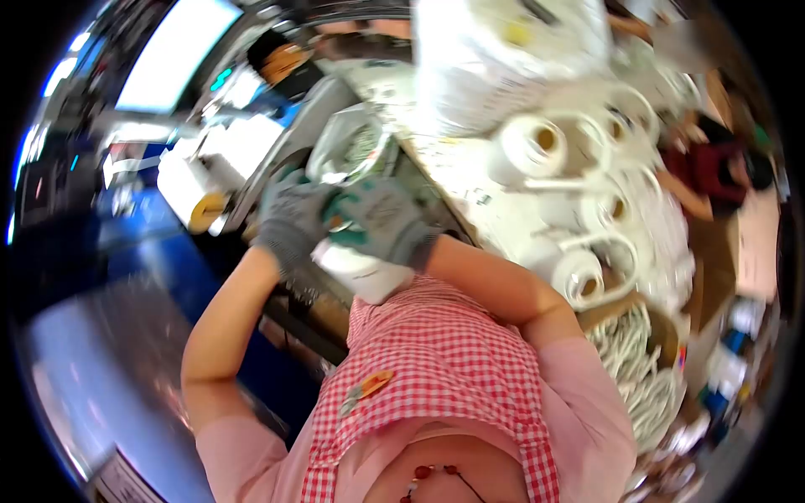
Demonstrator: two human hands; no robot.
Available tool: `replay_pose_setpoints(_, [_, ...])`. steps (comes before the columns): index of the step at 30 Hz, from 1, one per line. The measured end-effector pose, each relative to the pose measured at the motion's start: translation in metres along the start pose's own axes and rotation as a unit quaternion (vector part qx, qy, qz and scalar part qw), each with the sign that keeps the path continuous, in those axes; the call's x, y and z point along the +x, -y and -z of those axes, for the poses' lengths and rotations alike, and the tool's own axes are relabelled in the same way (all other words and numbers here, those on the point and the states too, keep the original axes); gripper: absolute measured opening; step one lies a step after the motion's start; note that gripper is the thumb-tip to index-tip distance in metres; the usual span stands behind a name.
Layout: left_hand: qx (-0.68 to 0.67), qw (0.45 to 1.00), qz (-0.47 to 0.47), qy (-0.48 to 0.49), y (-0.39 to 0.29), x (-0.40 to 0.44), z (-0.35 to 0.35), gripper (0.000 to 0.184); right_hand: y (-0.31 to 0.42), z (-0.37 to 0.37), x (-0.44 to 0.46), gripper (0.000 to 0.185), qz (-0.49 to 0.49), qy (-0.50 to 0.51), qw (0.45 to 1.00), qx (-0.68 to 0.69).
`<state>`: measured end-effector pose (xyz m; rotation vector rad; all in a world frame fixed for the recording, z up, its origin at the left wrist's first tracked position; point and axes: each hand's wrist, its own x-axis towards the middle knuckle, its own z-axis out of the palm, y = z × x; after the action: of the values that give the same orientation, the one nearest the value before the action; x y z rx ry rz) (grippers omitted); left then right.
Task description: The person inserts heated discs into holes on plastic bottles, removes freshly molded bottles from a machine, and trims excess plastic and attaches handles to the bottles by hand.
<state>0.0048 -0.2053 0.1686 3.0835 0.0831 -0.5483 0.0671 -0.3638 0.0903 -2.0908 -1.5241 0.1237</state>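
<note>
My left hand, in a grey and green work glove, is closed with its fingers bent inward over the bench. Close beside it my right hand, gloved the same way, has its fingers curled toward the left one. What the fingertips pinch is too small and blurred to name. A smooth white piece shows just below my right hand, near the apron; whether the hand grips it cannot be told. Just beyond the hands stands an open clear plastic bag with many small pale pieces inside.
White cylindrical parts with loop handles crowd the table on the right, near a large white plastic bag. Bundled white cords fill a box at lower right. A white roll and a bright screen are left. A co-worker sits far right.
</note>
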Motion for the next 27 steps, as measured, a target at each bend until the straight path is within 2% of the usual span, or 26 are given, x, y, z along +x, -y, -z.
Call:
replay_pose_setpoints(1, [-0.031,0.997,-0.063,-0.030,0.006,0.002,0.007,0.034,0.005,0.000,0.002,0.051,-0.007,-0.034,0.999,0.020])
replay_pose_setpoints(2, [0.031,0.997,-0.059,-0.033,0.005,0.004,0.017,0.033,0.010,-0.011,0.006,0.048,-0.012,-0.086,0.996,0.009])
replay_pose_setpoints(3, [0.050,0.995,-0.076,-0.037,0.011,0.013,0.019,0.034,0.016,-0.002,0.012,0.046,-0.044,0.098,0.994,0.000])
replay_pose_setpoints(4, [0.047,0.994,-0.088,-0.033,0.019,0.019,0.012,0.034,0.020,-0.002,0.015,0.042,-0.044,0.090,0.995,-0.009])
replay_pose_setpoints(5, [0.063,0.988,-0.135,-0.048,0.025,0.023,0.006,0.032,0.022,-0.011,0.011,0.038,-0.036,0.019,0.999,-0.029])
replay_pose_setpoints(7, [-0.029,0.984,-0.165,0.057,0.047,0.034,-0.005,0.031,0.025,-0.019,0.016,0.034,-0.080,0.040,0.996,-0.023])
replay_pose_setpoints(8, [-0.112,0.974,-0.182,0.078,0.055,0.035,-0.012,0.030,0.028,-0.028,0.018,0.034,-0.098,0.032,0.994,-0.027])
replay_pose_setpoints(10, [-0.239,0.947,-0.174,0.126,0.065,0.037,-0.021,0.028,0.032,-0.044,0.020,0.036,-0.105,-0.069,0.992,-0.013])
replay_pose_setpoints(13, [-0.238,0.939,-0.225,0.107,0.078,0.036,-0.028,0.025,0.046,-0.047,0.019,0.035,-0.108,-0.094,0.989,-0.019])
replay_pose_setpoints(14, [-0.228,0.948,-0.189,0.118,0.078,0.039,-0.029,0.021,0.047,-0.056,0.021,0.034,-0.110,-0.133,0.985,-0.008])
replay_pose_setpoints(15, [-0.286,0.937,-0.173,0.104,0.088,0.039,-0.045,0.018,0.054,-0.053,0.020,0.033,-0.143,-0.079,0.987,0.003])
replay_pose_setpoints(17, [-0.207,0.953,-0.219,0.045,0.087,0.048,-0.058,0.019,0.065,-0.071,0.011,0.033,-0.198,-0.164,0.965,-0.058])
replay_pose_setpoints(18, [-0.144,0.957,-0.249,0.040,0.079,0.050,-0.051,0.021,0.068,-0.070,0.011,0.033,-0.225,-0.116,0.967,-0.028])
replay_pose_setpoints(19, [-0.081,0.958,-0.273,0.033,0.070,0.047,-0.039,0.024,0.076,-0.065,0.007,0.034,-0.245,-0.141,0.958,-0.049])
replay_pose_setpoints(21, [-0.092,0.953,-0.288,0.015,0.053,0.041,-0.025,0.024,0.093,-0.053,0.003,0.037,-0.293,-0.124,0.947,-0.043])
replay_pose_setpoints(23, [-0.031,0.938,-0.346,0.012,0.032,0.041,-0.016,0.022,0.103,-0.045,-0.015,0.040,-0.312,-0.147,0.935,-0.079])
replay_pose_setpoints(24, [0.012,0.935,-0.352,0.047,0.012,0.038,-0.004,0.023,0.108,-0.042,-0.025,0.043,-0.321,-0.161,0.927,-0.105])
replay_pose_setpoints(25, [0.020,0.931,-0.361,0.044,-0.008,0.037,-0.002,0.023,0.110,-0.038,-0.034,0.043,-0.327,-0.171,0.923,-0.110])
replay_pose_setpoints(27, [0.096,0.917,-0.384,0.047,-0.046,0.038,0.001,0.031,0.111,-0.026,-0.058,0.050,-0.370,-0.093,0.924,-0.018])
